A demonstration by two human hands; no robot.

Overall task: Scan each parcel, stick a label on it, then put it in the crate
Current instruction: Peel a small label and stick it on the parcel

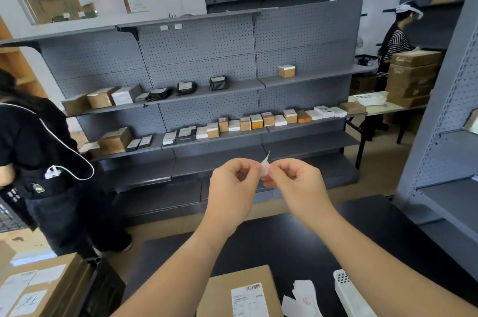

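A stockroom: grey pegboard shelving lined with small boxes and stacked cartons.

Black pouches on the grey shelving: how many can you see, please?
3, in a row on one shelf: left pouch, middle pouch, right pouch. Others could be hidden.

The small label is plain white. The parcel is brown cardboard with a white sticker printed with a black barcode, and the desk under it is black. The slips are white with red marks, the perforated basket is white, the shelving is grey with a dotted pegboard back, and a far person's top is striped black and white.
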